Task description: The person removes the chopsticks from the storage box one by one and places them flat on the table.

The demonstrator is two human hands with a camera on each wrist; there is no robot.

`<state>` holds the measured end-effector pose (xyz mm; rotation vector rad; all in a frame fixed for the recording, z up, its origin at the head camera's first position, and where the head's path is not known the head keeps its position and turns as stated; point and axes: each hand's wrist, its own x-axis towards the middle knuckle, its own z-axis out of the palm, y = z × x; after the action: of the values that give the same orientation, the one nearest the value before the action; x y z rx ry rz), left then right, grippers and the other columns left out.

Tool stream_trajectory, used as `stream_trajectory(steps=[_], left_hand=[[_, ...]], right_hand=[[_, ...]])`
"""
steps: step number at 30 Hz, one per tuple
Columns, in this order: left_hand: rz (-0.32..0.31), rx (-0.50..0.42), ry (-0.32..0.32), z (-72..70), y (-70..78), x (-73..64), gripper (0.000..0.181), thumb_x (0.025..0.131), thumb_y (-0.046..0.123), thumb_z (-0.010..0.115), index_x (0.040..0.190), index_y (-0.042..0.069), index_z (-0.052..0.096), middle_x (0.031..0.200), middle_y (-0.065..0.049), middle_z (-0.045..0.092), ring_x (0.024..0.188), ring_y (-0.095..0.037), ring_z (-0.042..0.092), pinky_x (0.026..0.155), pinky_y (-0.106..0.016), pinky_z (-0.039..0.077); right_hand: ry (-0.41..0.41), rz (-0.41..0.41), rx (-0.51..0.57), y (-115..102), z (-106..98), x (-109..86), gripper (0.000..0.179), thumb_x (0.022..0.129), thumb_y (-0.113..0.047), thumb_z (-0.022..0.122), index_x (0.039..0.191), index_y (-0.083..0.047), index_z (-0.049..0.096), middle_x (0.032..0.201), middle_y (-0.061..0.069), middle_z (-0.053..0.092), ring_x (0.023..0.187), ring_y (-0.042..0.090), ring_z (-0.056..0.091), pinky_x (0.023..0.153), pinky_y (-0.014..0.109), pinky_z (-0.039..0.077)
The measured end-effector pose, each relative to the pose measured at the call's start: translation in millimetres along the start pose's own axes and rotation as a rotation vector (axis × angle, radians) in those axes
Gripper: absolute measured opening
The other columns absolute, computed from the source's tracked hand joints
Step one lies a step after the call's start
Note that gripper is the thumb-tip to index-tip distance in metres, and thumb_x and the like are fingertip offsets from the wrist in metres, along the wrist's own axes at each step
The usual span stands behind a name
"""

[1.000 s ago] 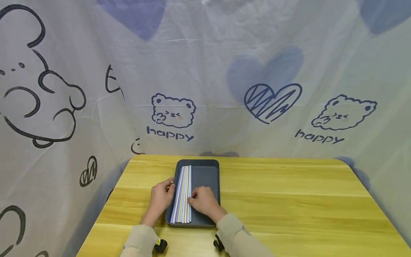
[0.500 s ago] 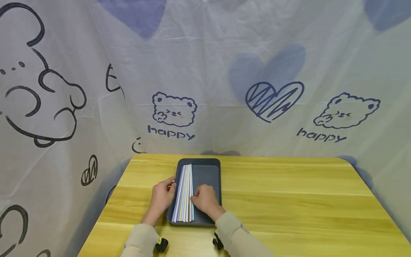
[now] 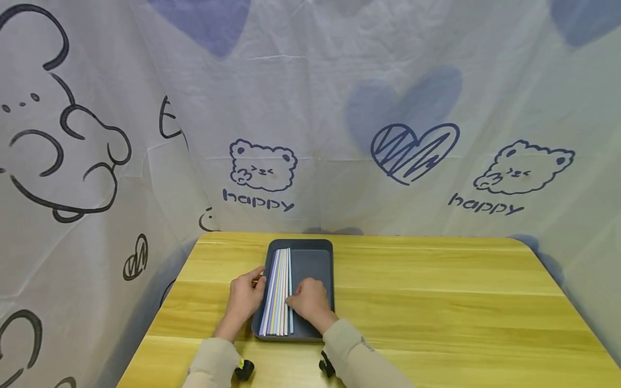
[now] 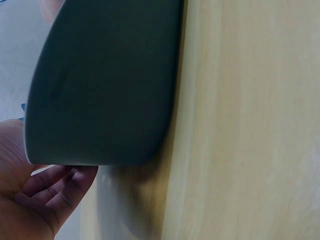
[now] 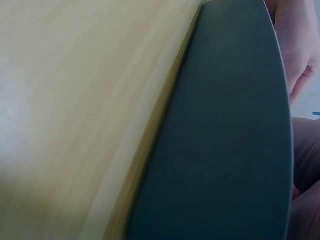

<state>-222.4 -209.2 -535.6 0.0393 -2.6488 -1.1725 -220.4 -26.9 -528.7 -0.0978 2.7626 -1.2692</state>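
Observation:
A dark grey rectangular tray (image 3: pixel 312 264) stands on the table, with a row of several long thin sticks (image 3: pixel 274 302) in purple, white, yellow, pink and light blue along its left half. My left hand (image 3: pixel 246 295) rests at the tray's left side, its fingers against the outer wall; the left wrist view shows these fingers (image 4: pixel 75 187) partly behind the tray. Inside the tray, my right hand (image 3: pixel 310 300) has curled fingers and pinches at a pale stick on the row's right side. A light blue stick (image 3: pixel 290 277) lies slightly apart at the row's right edge.
The wood-grain table (image 3: pixel 436 302) extends widely to the right of the tray. A printed cloth (image 3: pixel 335 108) hangs behind and along the sides. Dark wrist devices (image 3: pixel 244 370) are strapped at both sleeves.
The light blue stick has shifted right, away from the others. My right fingertips moved right with it, then slightly back left to the row. The left hand stays against the tray.

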Motion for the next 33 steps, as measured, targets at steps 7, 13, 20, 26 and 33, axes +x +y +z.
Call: stream_trajectory(steps=[7, 13, 20, 26, 33], left_hand=[[0.005, 0.011, 0.0, -1.2, 0.9, 0.5, 0.035, 0.102, 0.005, 0.065, 0.135, -0.003, 0.069, 0.108, -0.021, 0.078, 0.087, -0.026, 0.076, 0.065, -0.027, 0.058], [-0.007, 0.011, 0.0, -2.1, 0.6, 1.1, 0.035, 0.102, 0.006, 0.066, 0.136, -0.002, 0.069, 0.108, -0.02, 0.078, 0.087, -0.026, 0.076, 0.066, -0.028, 0.058], [-0.01, 0.013, -0.007, -2.5, 0.9, -0.2, 0.035, 0.102, 0.006, 0.065, 0.135, -0.002, 0.069, 0.108, -0.02, 0.078, 0.088, -0.026, 0.076, 0.068, -0.028, 0.058], [0.012, 0.011, 0.002, -1.9, 1.6, -0.6, 0.034, 0.101, 0.003, 0.064, 0.134, -0.004, 0.069, 0.105, -0.021, 0.078, 0.084, -0.024, 0.074, 0.064, -0.025, 0.056], [0.007, 0.024, 0.008, -0.7, 0.3, -0.7, 0.033, 0.101, 0.003, 0.065, 0.133, -0.003, 0.07, 0.103, -0.02, 0.079, 0.081, -0.021, 0.073, 0.062, -0.023, 0.053]], right_hand=[[0.027, 0.052, -0.069, -5, 3, -1.0, 0.053, 0.077, -0.018, 0.087, 0.053, -0.018, 0.04, 0.051, -0.004, 0.038, 0.047, 0.015, 0.037, 0.044, 0.031, 0.032], [-0.004, 0.045, -0.058, -3, 2, -0.5, 0.054, 0.082, -0.018, 0.084, 0.053, -0.018, 0.039, 0.05, -0.003, 0.039, 0.045, 0.015, 0.04, 0.044, 0.03, 0.034], [-0.036, -0.004, 0.049, 3, -6, 0.2, 0.051, 0.083, -0.013, 0.078, 0.042, -0.017, 0.048, 0.035, -0.005, 0.046, 0.029, 0.009, 0.046, 0.035, 0.025, 0.04], [-0.043, 0.007, 0.113, -1, -21, -2.2, 0.042, 0.086, -0.012, 0.077, 0.049, -0.014, 0.057, 0.039, -0.005, 0.051, 0.033, 0.013, 0.056, 0.038, 0.029, 0.049], [-0.044, 0.039, 0.206, -6, -44, -4.0, 0.028, 0.087, -0.007, 0.074, 0.062, -0.008, 0.063, 0.045, -0.003, 0.052, 0.035, 0.01, 0.056, 0.046, 0.037, 0.058]])
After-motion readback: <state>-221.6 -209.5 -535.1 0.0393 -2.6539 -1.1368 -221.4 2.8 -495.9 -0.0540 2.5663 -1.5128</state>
